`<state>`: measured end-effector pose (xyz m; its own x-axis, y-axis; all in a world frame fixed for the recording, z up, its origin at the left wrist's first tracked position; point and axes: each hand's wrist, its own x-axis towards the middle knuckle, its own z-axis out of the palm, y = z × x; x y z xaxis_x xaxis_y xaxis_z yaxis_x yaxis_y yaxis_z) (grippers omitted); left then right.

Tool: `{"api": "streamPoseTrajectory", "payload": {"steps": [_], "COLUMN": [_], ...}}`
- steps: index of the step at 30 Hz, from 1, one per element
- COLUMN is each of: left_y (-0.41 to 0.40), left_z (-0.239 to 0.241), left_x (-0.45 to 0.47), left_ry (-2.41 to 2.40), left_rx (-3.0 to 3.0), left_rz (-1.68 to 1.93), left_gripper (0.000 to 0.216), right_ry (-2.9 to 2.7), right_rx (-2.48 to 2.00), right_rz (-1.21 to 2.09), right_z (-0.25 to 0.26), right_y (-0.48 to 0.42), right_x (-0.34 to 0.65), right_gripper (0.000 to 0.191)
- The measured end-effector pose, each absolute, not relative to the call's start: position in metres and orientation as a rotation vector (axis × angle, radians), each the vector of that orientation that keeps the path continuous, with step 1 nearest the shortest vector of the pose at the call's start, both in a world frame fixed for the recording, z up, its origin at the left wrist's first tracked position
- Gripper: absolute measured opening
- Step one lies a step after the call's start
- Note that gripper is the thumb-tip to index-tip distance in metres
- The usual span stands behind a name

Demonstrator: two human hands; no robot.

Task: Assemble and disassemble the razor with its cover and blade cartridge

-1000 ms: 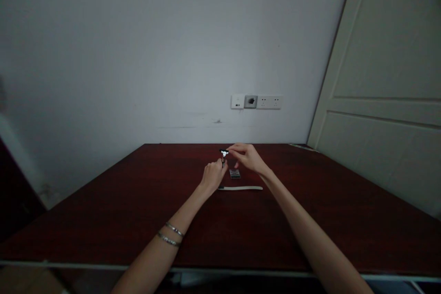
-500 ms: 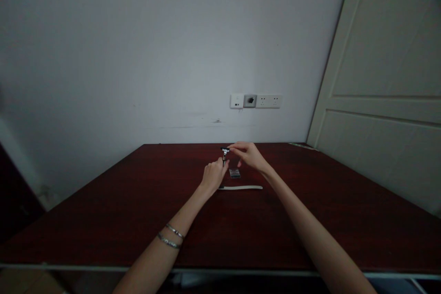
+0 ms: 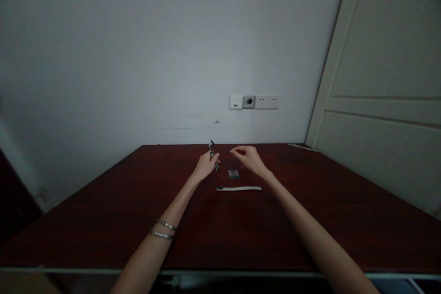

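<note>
My left hand (image 3: 206, 165) is closed around the handle of a razor (image 3: 212, 150). The razor's head points up and away, tilted above the tabletop, while the handle's lower end sticks out below my fingers. To the right, my right hand (image 3: 250, 158) is apart from the razor, thumb and fingertips drawn together in a pinch. Whatever those fingertips hold, if anything, is too small to make out. Between and below the hands lies a small clear plastic case (image 3: 233, 174). Nearer to me is a slim, pale, slightly curved strip (image 3: 241, 188) with a dark left end.
The dark red wooden table (image 3: 103, 220) meets a pale wall (image 3: 155, 55) at its far edge. Wall sockets (image 3: 255, 102) sit low on that wall. A cream panelled door (image 3: 382, 78) stands on the right, with a thin flat strip (image 3: 301, 147) near it.
My left hand has moved left with the razor and turned it, so its head shows side-on. My right fingertips have come away from the razor head, and the pale strip's dark end is uncovered.
</note>
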<state>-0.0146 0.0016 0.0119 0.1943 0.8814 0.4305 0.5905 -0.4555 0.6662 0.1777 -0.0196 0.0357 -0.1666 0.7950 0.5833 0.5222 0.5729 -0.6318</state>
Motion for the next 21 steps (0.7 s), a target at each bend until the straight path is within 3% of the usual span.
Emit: {"api": "streamPoseTrajectory", "payload": {"steps": [5, 11, 21], "left_y": [0.009, 0.014, 0.026], "left_z": [0.023, 0.022, 0.007], "left_x": [-0.018, -0.015, -0.023], "left_ry": [1.181, 1.022, 1.218], "left_rx": [1.998, 1.822, 2.016], "left_rz": [1.111, 1.079, 0.958], "left_gripper": [0.025, 0.024, 0.048], "right_ry": [-2.054, -2.119, -2.204], "right_rx": [-1.071, -1.152, -1.324], "right_rz": [0.207, 0.228, 0.14], "right_z": [0.031, 0.022, 0.009], "right_y": [-0.028, -0.025, -0.007], "right_x": [0.154, 0.139, 0.124], "right_gripper": [0.026, 0.032, 0.028]}}
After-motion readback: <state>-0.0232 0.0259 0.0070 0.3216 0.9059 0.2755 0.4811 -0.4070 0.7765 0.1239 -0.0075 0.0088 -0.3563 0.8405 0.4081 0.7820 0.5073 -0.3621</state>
